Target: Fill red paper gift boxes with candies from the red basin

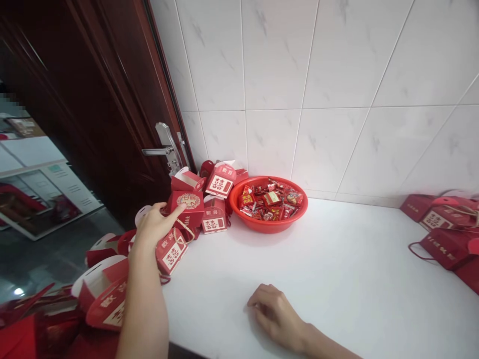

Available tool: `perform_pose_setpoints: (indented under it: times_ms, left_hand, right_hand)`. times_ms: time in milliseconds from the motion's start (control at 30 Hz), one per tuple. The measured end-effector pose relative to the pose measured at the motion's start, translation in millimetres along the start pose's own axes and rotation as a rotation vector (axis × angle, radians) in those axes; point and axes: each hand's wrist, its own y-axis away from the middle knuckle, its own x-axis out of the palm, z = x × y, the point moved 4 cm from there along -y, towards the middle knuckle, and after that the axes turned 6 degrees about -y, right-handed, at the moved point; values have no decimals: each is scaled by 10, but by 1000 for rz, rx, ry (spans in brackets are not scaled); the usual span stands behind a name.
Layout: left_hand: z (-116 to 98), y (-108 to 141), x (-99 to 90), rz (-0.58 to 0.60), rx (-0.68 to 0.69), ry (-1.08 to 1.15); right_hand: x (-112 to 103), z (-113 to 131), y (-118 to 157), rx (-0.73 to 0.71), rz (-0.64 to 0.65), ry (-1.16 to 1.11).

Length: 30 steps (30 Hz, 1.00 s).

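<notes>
My left hand (157, 224) reaches into a pile of boxes on the left. Its thumb lies along a red gift box (186, 204) with a pale round print and a twisted cord handle; the other fingers are partly hidden at the box's left side. Just below the hand is another red box (172, 251) with a white character panel. My right hand (275, 315) rests on the white tabletop (322, 269), fingers curled in, with nothing visible in them. Farther back stands a red plastic basket (269, 227) filled with wrapped sweets (272, 198).
Several open red boxes (103, 289) crowd the table's left side. More closed red boxes (447, 249) lie at the right edge. A tiled wall (273, 134) rises behind the table. To the left is a dark wooden door (101, 99) with a metal handle (157, 151).
</notes>
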Motion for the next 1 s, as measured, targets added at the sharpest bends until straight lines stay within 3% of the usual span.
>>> perform_pose_setpoints:
  times_ms: [100,267,400,500,633,700,800,900,1000]
  left_hand:
    - [-107,65,-24,34,-57,10]
    - [-217,200,-61,3,11,191]
    - [-405,400,-119,54,274,401]
    - [-715,687,-136,140,600,382]
    - [-1162,1203,94,476,1099,261]
    - [-1272,1370,238,543,1200,210]
    - [-1329,1480,408,535,1267,163]
    - [-1332,1512,508,539,1310,117]
    - [-1344,1535,559,528,1356,64]
  right_hand:
    - [-6,-38,-12,10,-32,-55]
    - [-37,-60,-20,51,-79,-145]
    - [-106,-51,-44,144,-132,-290]
    - [-240,-50,-89,184,-245,-458]
    - [-538,-141,-149,179,-494,-649]
    - [-726,-222,-143,174,-642,-679]
    - [-1029,-317,-73,203,-850,-634]
    - [-1279,-293,19,259,-964,-563]
    - [-1415,-103,75,163,-1007,-401]
